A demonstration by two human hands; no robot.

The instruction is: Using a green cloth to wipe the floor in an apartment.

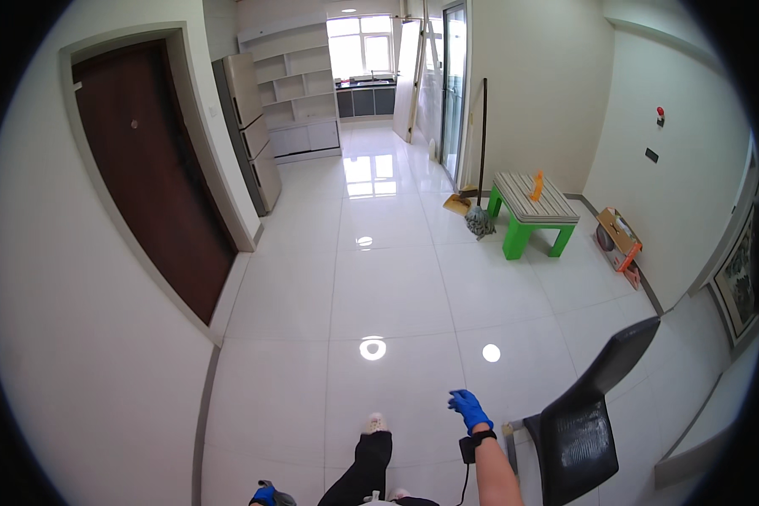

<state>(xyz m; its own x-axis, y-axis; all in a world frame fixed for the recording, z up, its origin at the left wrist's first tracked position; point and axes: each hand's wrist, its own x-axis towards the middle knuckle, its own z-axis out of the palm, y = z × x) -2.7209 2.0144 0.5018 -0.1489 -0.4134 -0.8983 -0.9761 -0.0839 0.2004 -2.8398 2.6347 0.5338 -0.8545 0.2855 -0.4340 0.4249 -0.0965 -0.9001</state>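
My right hand (470, 409), in a blue glove, reaches out over the white floor with its fingers stretched and nothing in them. A dark band with a small black box and cable is strapped to that wrist. The black chair (578, 438) stands to its right, apart from it. At the lower edge my left hand (264, 494), also gloved in blue, is partly cut off and looks closed. A grey, soft-looking piece (285, 499) shows against it; I cannot make out what it is.
A mop (481, 221) and dustpan (457, 203) stand beside a green-legged table (538, 202) holding an orange object (537, 185). An open cardboard box (620, 236) lies by the right wall. A fridge (249, 135), shelves (299, 84) and brown door (152, 169) line the left.
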